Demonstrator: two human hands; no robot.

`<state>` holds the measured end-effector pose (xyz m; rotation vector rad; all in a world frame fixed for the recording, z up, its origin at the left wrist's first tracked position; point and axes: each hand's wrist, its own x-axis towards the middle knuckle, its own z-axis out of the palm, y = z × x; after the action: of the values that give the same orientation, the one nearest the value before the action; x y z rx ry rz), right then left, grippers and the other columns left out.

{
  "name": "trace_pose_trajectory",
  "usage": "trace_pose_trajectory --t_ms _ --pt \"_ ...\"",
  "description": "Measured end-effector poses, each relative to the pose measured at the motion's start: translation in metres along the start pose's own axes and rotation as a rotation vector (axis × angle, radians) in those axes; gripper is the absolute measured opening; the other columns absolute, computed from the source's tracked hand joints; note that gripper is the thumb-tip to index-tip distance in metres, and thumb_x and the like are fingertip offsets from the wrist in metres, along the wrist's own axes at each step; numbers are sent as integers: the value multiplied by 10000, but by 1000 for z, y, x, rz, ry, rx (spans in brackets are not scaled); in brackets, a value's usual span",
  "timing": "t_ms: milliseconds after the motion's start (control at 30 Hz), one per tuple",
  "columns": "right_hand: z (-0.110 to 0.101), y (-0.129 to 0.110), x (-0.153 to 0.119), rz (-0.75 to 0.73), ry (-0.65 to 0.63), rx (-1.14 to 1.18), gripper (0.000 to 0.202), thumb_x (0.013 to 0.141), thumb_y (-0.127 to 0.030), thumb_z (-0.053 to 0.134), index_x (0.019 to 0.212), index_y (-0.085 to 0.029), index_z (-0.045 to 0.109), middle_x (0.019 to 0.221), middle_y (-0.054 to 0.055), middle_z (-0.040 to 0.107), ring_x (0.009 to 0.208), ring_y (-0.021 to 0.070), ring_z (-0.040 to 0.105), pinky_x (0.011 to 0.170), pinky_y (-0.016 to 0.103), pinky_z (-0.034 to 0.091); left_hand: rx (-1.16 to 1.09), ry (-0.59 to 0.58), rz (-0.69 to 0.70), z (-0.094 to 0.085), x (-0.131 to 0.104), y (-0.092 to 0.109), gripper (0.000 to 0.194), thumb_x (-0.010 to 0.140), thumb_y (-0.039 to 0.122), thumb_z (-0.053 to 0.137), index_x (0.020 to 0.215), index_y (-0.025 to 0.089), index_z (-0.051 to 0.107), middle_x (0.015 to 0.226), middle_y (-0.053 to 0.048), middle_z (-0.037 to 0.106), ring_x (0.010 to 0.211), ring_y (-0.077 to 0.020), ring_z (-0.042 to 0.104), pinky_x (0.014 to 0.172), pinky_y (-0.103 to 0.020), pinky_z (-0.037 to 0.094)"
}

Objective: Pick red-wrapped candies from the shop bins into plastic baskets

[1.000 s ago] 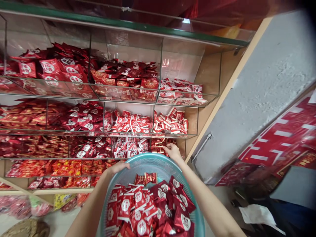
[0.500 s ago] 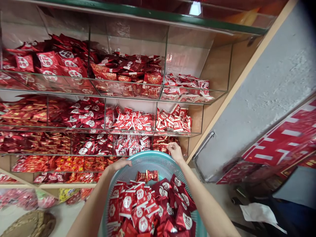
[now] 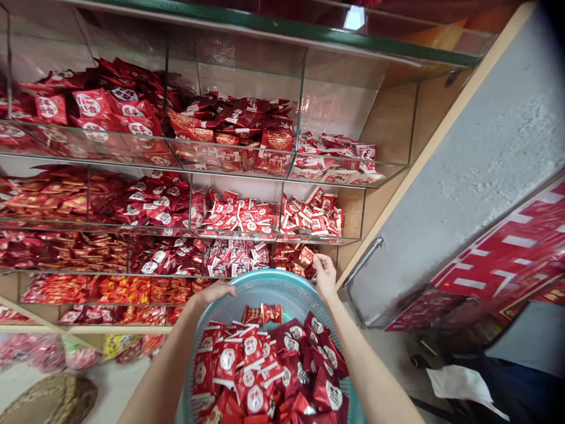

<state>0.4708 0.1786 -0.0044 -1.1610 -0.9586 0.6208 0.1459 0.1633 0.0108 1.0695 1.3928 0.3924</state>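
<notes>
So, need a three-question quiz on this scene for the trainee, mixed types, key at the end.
1. True or false: the left hand is at the rim of the teal basket.
2. Multiple choice: what do the right hand's fingers pinch?
a) a glass divider
b) a small red-and-gold packet
c) the teal basket's rim
3. Fill in the blank: inside the basket, as pictured, the bright red packets with white labels lie mostly to the left, and the larger dark red packets lie mostly to the ____.

Key: 1 true; 2 b; 3 right
</notes>
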Motion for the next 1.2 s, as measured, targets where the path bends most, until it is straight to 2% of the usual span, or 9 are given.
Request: trace_pose_trajectory --t_ms 133,267,367,533,700,800,900,1033,1200 --pt "0 -26 -14 -28 -128 46 315 782 -469 586 929 -194 548 858 27 593 767 146 552 706 278 454 7 19 -9 2 -4 5 176 546 274 610 602 114 657 500 -55 657 428 -177 585 441 -257 476" --pt "9 -48 -34 -68 -599 -83 199 830 -400 551 864 -205 564 787 5 579 707 138 527 662 258 433 2 35 -22 2 -5 6 159 552 262 605 595 116 649 482 -48 644 429 -175 583 436 -252 469" --pt "15 -44 -46 -138 -876 -305 132 867 -305 487 817 -204 556 756 -10 573 701 135 523 667 253 416 -3 33 -20 2 -2 3 171 554 268 600 621 119 652 496 -45 649 437 -181 589 447 -263 477" --pt "14 -16 -56 -222 -1091 -649 134 809 -127 472 768 -209 570 727 -18 593 678 134 530 647 237 393 0 14 4 0 2 0 191 553 277 600 633 113 658 498 -40 649 427 -176 575 441 -269 468" --pt "19 -20 -56 -218 -995 -616 137 851 -230 476 912 -213 598 847 15 650 761 154 583 698 251 417 7 22 9 0 -1 2 188 550 283 607 619 115 656 499 -35 648 439 -171 576 445 -263 468" --pt "22 -39 -46 -226 -817 -545 216 895 -343 419 902 -210 589 790 8 646 706 146 590 661 240 423 11 32 -4 1 -3 4 177 542 277 606 605 117 649 487 -37 642 434 -172 574 437 -261 461" --pt "21 -55 -27 -219 -622 -744 230 909 -348 378 885 -219 567 804 17 645 739 156 601 676 249 416 9 30 -10 1 -2 3 180 536 275 605 609 117 648 486 -41 644 445 -182 584 435 -262 457" --pt "22 -54 -1 50 -488 -1180 254 855 -344 486 1070 -210 507 1081 116 614 959 243 602 754 321 422 1 13 -3 0 0 1 188 545 279 605 624 116 656 512 -50 661 456 -186 594 446 -264 464" --pt "35 -32 20 231 -491 -1236 538 765 -440 598 1180 -132 446 1103 208 594 1026 319 586 795 388 443 -14 20 -16 -1 4 -3 190 549 271 599 641 116 660 514 -53 663 463 -196 602 445 -274 473"
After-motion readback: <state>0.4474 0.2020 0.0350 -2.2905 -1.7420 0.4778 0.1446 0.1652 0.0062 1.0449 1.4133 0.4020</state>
